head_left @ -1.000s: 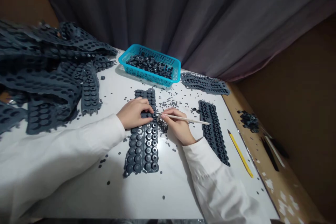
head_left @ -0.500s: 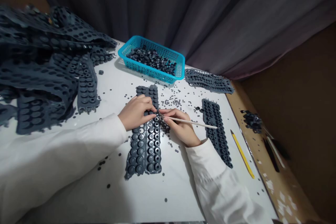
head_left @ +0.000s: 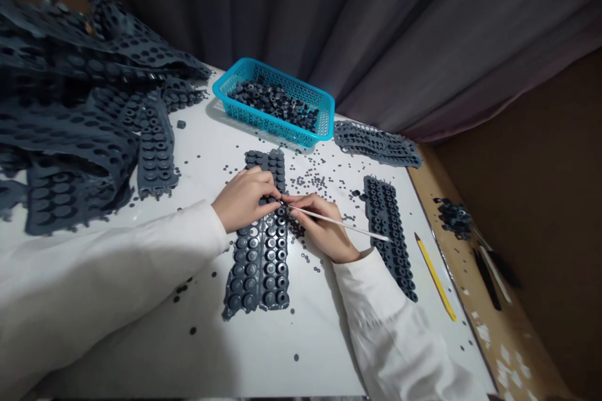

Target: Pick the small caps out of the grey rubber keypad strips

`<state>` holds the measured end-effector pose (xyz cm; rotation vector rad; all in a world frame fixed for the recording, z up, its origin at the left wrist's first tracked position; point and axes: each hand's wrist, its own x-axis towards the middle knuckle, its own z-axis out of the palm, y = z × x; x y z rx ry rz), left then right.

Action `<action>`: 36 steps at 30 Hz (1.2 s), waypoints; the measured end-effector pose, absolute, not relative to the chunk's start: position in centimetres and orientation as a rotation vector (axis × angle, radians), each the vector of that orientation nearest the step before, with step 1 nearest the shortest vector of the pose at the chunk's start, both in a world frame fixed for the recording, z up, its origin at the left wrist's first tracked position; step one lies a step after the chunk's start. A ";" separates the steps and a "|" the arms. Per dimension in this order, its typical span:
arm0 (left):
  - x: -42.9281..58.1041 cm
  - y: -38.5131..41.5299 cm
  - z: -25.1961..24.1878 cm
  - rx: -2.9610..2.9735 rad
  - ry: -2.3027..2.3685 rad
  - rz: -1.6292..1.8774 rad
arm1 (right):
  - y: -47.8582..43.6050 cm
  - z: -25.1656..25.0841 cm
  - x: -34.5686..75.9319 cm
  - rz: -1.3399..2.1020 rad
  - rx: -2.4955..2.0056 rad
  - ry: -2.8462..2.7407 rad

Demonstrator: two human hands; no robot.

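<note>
On the white table lies a dark grey moulded rubber sheet with rows of round, cup-like parts. My left hand rests on its upper half, thumb and index finger pinched close together at the right-hand column; what lies between those fingertips is too small to make out. In my right hand is a thin white stick, gripped between thumb and fingers. Its near tip meets the sheet beside my left fingertips, and its other end points out to the right. Small dark discs are scattered around the sheet.
A blue basket of small dark rubber parts stands behind. Grey sheets are heaped at left. Another moulded strip, a punched-out sheet and a yellow cutter-like tool lie at right. A dark curtain hangs behind.
The stick's outer end has dipped slightly as my right hand tilts it. Both hands stay at the same spot on the sheet; the view has shifted slightly.
</note>
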<state>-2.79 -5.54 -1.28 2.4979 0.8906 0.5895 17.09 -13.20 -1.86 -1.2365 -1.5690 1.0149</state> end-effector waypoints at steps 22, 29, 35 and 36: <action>-1.8 -5.2 -1.1 2.350 1.173 0.600 | -12.0 -1.9 16.9 0.936 -1.297 -1.486; -1.8 -5.0 -1.4 2.352 1.145 0.604 | -11.8 -1.9 17.0 0.993 -1.290 -1.493; -1.8 -5.3 -1.3 2.387 1.141 0.622 | -11.7 -1.7 17.1 0.995 -1.283 -1.560; -1.8 -5.3 -1.2 2.394 1.137 0.621 | -11.7 -1.7 17.1 0.984 -1.279 -1.579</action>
